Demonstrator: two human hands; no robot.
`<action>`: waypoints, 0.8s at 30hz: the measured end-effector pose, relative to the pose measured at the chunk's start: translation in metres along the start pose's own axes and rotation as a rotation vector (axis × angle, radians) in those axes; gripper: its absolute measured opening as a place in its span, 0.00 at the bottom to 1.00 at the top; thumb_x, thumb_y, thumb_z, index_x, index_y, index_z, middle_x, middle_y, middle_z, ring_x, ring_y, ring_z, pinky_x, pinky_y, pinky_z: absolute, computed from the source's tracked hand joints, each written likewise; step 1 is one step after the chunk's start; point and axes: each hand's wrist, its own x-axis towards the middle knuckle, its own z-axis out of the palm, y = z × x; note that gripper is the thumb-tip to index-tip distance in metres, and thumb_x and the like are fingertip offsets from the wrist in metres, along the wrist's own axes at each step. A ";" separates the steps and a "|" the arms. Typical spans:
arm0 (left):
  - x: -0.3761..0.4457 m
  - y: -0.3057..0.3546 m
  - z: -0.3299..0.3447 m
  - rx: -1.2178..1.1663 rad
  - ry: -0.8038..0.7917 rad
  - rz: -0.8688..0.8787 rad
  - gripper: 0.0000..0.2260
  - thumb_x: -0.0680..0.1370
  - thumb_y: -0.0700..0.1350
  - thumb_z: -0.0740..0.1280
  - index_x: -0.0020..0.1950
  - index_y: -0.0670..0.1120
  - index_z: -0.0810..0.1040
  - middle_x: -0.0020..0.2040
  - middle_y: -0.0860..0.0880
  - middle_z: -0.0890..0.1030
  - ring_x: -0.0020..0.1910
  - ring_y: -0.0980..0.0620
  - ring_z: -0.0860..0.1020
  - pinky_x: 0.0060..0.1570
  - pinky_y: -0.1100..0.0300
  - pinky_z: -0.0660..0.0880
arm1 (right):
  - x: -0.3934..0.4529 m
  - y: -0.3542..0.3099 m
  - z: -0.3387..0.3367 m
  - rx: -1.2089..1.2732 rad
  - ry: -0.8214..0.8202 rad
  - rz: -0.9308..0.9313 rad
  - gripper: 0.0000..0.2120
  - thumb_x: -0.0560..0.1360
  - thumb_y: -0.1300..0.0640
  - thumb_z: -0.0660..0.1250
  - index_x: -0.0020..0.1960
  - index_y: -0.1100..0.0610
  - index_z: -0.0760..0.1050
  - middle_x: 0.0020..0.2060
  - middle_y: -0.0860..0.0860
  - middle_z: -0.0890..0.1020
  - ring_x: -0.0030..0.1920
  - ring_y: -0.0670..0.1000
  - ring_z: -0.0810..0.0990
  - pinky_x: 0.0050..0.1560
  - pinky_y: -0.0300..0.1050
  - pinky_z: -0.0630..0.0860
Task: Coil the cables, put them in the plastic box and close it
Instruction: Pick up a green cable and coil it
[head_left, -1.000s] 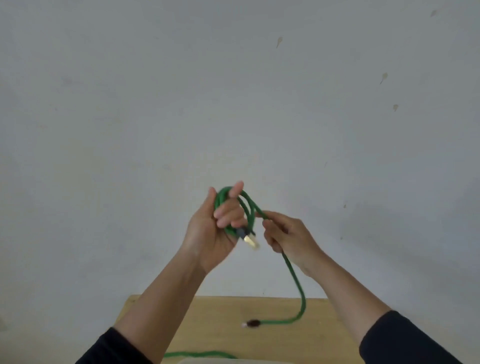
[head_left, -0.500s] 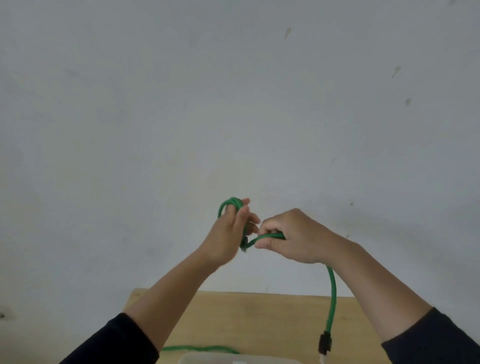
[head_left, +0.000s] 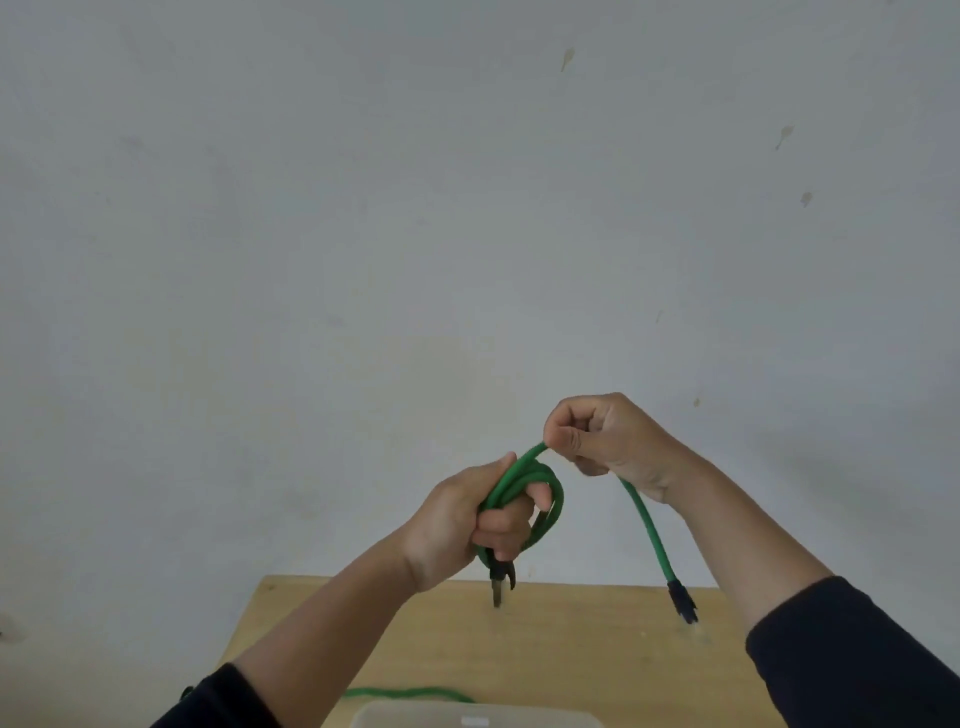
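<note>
As we look down through the head camera, we list first our left hand (head_left: 462, 525), raised at about six o'clock of centre, fingers curled tight round several loops of the green cable (head_left: 524, 493). From the bottom of that fist one plug (head_left: 500, 584) hangs straight down, dark with a pale tip.

Next, our right hand (head_left: 602, 436), at about four o'clock of centre and a little higher than the left, pinches the same cable between thumb and bent fingers, just beside the coil. From it the free tail drops toward five o'clock and ends in a second dark plug (head_left: 683, 605), hanging clear above the wooden table (head_left: 571, 654).

At six o'clock, on the frame's lower edge, we note the plastic box (head_left: 415, 716), only its pale rim showing. Just behind it a second green cable (head_left: 410, 692) lies on the table. A grey wall (head_left: 467, 208) fills the upper field.
</note>
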 end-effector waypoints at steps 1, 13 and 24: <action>0.001 0.003 -0.001 -0.106 -0.003 0.031 0.21 0.79 0.53 0.49 0.41 0.45 0.78 0.23 0.56 0.57 0.21 0.60 0.58 0.26 0.66 0.64 | 0.000 0.007 0.003 0.064 0.042 -0.004 0.10 0.68 0.50 0.69 0.36 0.57 0.79 0.25 0.49 0.69 0.24 0.46 0.61 0.26 0.36 0.60; 0.017 0.035 -0.025 -0.399 0.642 0.374 0.23 0.80 0.58 0.50 0.48 0.41 0.74 0.26 0.53 0.60 0.25 0.56 0.62 0.35 0.62 0.68 | -0.019 0.037 0.054 -0.116 0.146 0.071 0.13 0.77 0.62 0.59 0.55 0.45 0.70 0.33 0.48 0.79 0.29 0.47 0.71 0.34 0.39 0.70; 0.022 0.018 -0.027 -0.602 0.686 0.358 0.16 0.82 0.52 0.52 0.43 0.43 0.70 0.28 0.52 0.65 0.27 0.54 0.65 0.39 0.61 0.68 | -0.024 0.026 0.053 -0.326 0.052 -0.064 0.07 0.76 0.63 0.63 0.48 0.52 0.76 0.32 0.44 0.77 0.30 0.44 0.70 0.35 0.34 0.70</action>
